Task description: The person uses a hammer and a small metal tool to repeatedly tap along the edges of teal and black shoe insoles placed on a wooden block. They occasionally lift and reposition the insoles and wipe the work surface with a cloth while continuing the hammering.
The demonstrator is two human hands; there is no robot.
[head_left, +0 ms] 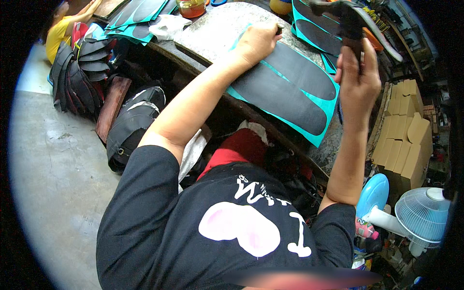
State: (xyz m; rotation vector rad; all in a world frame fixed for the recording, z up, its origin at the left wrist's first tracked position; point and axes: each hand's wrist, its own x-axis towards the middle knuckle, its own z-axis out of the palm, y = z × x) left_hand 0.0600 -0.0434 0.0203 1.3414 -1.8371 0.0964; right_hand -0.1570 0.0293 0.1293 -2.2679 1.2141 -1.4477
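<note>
A teal sheet [314,100] with black sole-shaped pieces [296,107] on it lies over the near edge of a pale stone slab [211,30]. My left hand [260,43] is closed in a fist over the sheet's far left part. A small dark end of something pokes out of that fist; the rest is hidden by my fingers. Raised at the right, my right hand [358,72] is wrapped round the dark handle of a hammer [352,29]. The hammer is slightly blurred and stands apart from the sheet.
More teal sheets [137,18] with dark shapes lie at the far left, others [316,34] at the far right. A jar of amber liquid [192,7] stands behind the slab. Cardboard boxes [403,140] and a fan [423,215] are at my right. Another person [58,38] sits far left.
</note>
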